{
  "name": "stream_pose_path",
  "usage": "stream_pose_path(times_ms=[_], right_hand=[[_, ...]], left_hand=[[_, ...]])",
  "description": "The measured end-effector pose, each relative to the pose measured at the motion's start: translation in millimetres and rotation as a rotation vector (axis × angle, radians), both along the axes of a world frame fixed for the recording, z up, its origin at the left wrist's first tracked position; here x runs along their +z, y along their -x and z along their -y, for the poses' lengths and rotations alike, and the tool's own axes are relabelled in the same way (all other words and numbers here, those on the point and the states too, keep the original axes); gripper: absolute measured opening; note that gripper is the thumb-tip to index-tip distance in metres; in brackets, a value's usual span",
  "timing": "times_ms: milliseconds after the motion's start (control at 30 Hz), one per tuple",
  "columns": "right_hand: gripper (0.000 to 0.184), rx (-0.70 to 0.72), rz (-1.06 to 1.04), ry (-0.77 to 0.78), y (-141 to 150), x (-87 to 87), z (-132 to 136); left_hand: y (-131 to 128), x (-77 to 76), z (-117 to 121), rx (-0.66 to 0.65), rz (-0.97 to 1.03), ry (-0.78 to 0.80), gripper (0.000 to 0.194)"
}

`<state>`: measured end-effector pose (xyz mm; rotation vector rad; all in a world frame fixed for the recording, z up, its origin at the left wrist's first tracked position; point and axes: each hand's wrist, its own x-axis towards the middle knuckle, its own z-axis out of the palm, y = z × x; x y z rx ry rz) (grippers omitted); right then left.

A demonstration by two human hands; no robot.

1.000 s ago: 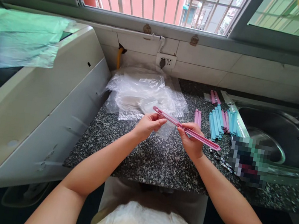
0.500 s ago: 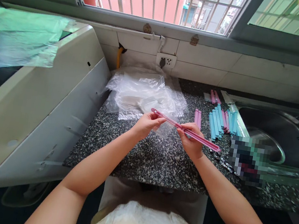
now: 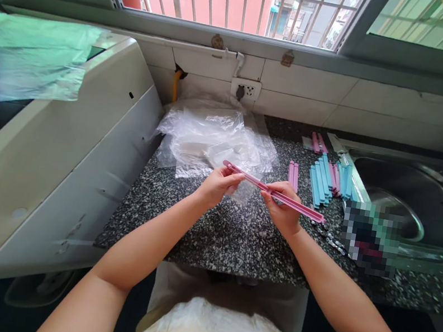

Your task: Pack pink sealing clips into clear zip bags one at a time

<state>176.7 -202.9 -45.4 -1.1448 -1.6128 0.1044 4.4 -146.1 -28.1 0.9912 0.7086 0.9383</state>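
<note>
Both my hands hold a long pink bag sealing clip (image 3: 294, 203), unfolded and slanting down to the right above the counter. Near its left end, my left hand (image 3: 218, 183) pinches it between thumb and fingers. My right hand (image 3: 284, 206) grips it around the middle, where the two halves meet. Behind my hands lies a heap of clear plastic bags (image 3: 213, 136). Two pink clips (image 3: 293, 176) rest just beyond my right hand, with a pile of blue clips (image 3: 321, 181) and pink ones beside them.
A steel sink (image 3: 396, 189) is set into the speckled counter (image 3: 209, 237) on the right. A blurred dark item (image 3: 368, 239) lies by its near edge. A large cream appliance (image 3: 98, 111) stands at the left. A wall socket (image 3: 246, 89) holds a plug.
My hands and the pink bag clip have barely shifted; its right end sits slightly further left. The bags and the other clips are unchanged.
</note>
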Motion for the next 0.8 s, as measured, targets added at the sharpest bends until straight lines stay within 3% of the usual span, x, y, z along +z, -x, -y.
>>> stream_pose_path(times_ms=[300,667,800], right_hand=[[0.008,0.004,0.015,0.008,0.7,2.2,0.7],[0.008,0.028,0.051,0.031,-2.1,2.8,-0.8],[0.018,0.065,0.023,0.025,-3.4,0.6,-0.8]], left_hand=[[0.1,2.1,-0.3,0.007,-0.001,0.041,0.029],[-0.8,1.5,0.5,0.104,0.013,0.069,0.022],[-1.1,1.1,0.5,0.107,0.014,0.065,0.022]])
